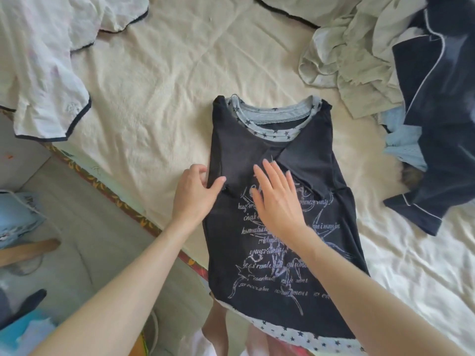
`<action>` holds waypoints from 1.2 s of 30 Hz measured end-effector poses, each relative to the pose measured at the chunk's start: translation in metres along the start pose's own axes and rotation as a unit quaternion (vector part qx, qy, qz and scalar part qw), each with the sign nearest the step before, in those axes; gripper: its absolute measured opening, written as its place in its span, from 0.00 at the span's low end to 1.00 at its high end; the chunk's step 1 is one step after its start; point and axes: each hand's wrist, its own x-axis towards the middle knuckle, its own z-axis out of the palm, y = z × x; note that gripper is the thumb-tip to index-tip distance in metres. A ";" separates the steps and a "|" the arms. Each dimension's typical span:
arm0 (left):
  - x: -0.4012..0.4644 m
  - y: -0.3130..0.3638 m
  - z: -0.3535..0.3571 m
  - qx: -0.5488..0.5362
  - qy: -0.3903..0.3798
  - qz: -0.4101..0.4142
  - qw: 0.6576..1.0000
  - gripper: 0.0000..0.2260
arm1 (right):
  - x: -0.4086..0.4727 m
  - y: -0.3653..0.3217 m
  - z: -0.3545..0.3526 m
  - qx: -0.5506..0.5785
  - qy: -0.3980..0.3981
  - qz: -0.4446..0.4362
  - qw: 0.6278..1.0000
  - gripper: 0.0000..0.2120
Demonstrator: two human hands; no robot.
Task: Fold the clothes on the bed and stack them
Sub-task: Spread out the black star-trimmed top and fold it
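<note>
Pinching the folded side edge of a black printed shirt (280, 201) laid on the bed (159, 98), the left hand (196, 196) steadies it. The right hand (276, 199) presses flat, fingers straight, on its chest. The hem overhangs the mattress edge, so its weight could drag the folds loose.

A black T-shirt (280, 201) lies on the bed (159, 86), collar away from the person, both sleeves folded in across the chest so the body forms a narrow strip; pale printed lettering and star-patterned grey trim show at the neck and hem, and the hem hangs over the bed's edge. The left hand (195, 196) pinches the shirt's left edge at the folded sleeve. The right hand (277, 199) lies flat on the chest, fingers straight. A white garment with dark piping (41, 73) lies at the far left. A navy garment with white piping (442, 111) and crumpled pale cloth (359, 55) are heaped at the right.
</note>
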 end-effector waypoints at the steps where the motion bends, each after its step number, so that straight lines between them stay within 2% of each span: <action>1: -0.003 0.002 0.002 -0.007 0.008 -0.001 1.000 0.21 | 0.012 -0.005 -0.003 0.003 0.013 -0.015 1.000 0.23; 5: -0.015 0.012 0.012 0.010 0.030 0.008 0.999 0.21 | 0.067 -0.027 -0.020 0.029 0.054 -0.041 0.997 0.22; 7: -0.020 0.016 0.016 0.036 0.044 -0.002 0.998 0.21 | 0.093 -0.036 -0.027 0.039 0.047 -0.037 0.997 0.23; 9: -0.018 0.020 0.019 0.045 0.044 -0.037 0.997 0.17 | 0.116 -0.043 -0.034 0.054 0.027 -0.008 0.998 0.22; 11: -0.013 0.021 0.019 0.040 0.032 -0.067 0.996 0.12 | 0.133 -0.050 -0.038 0.096 0.029 0.019 0.995 0.17; 15: -0.006 0.005 0.007 -0.064 0.000 -0.082 0.995 0.04 | 0.156 -0.062 -0.038 0.182 0.008 0.057 0.982 0.12; 18: 0.002 -0.011 -0.009 -0.135 -0.034 -0.099 0.985 0.05 | 0.170 -0.069 -0.037 0.285 0.001 0.122 0.951 0.13; 20: 0.008 -0.019 -0.016 -0.161 -0.055 -0.108 0.979 0.06 | 0.173 -0.070 -0.036 0.309 0.002 0.142 0.941 0.13; 23: 0.008 -0.022 -0.016 -0.206 -0.065 -0.118 0.969 0.11 | 0.167 -0.067 -0.028 0.254 0.021 0.110 0.961 0.14; 25: 0.002 -0.018 -0.011 -0.198 -0.053 -0.133 0.970 0.16 | 0.152 -0.061 -0.026 0.204 0.019 0.098 0.974 0.19; 28: -0.005 -0.009 -0.003 -0.143 -0.026 -0.154 0.977 0.21 | 0.125 -0.042 -0.023 0.013 0.025 0.019 0.999 0.26; 30: -0.007 -0.004 0.001 -0.086 -0.014 -0.137 0.987 0.22 | 0.108 -0.030 -0.019 -0.101 0.046 -0.066 0.992 0.28; 32: -0.007 -0.002 0.005 -0.044 -0.001 -0.115 0.992 0.22 | 0.093 -0.018 -0.014 -0.154 0.027 -0.110 0.982 0.31; 36: -0.008 -0.010 0.003 -0.050 -0.015 -0.092 0.994 0.21 | 0.070 0.004 0.001 -0.202 -0.028 -0.051 0.978 0.28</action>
